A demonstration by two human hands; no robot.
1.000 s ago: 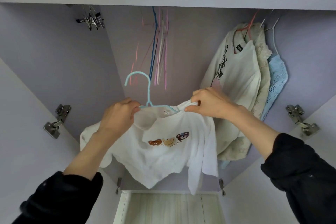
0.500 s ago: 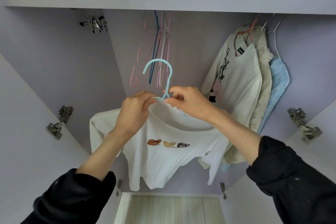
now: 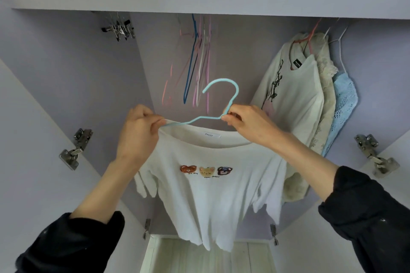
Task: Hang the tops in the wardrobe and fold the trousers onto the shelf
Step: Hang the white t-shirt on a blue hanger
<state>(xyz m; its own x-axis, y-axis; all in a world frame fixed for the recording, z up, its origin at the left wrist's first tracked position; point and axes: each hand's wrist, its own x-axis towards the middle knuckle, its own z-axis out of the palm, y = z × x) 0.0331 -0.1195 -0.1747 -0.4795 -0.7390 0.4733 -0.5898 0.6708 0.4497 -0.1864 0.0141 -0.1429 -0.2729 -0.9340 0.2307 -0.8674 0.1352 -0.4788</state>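
Hanger [image 3: 200,117] level crosswise — hook seemingly upward.

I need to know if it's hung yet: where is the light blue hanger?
In the head view it is mid-frame, not on a rail: the light blue hanger is held between the left hand and right hand, inside the bear T-shirt.

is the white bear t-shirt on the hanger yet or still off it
On it. The bear t-shirt hangs spread from the light blue hanger, held by both hands, left hand and right hand.
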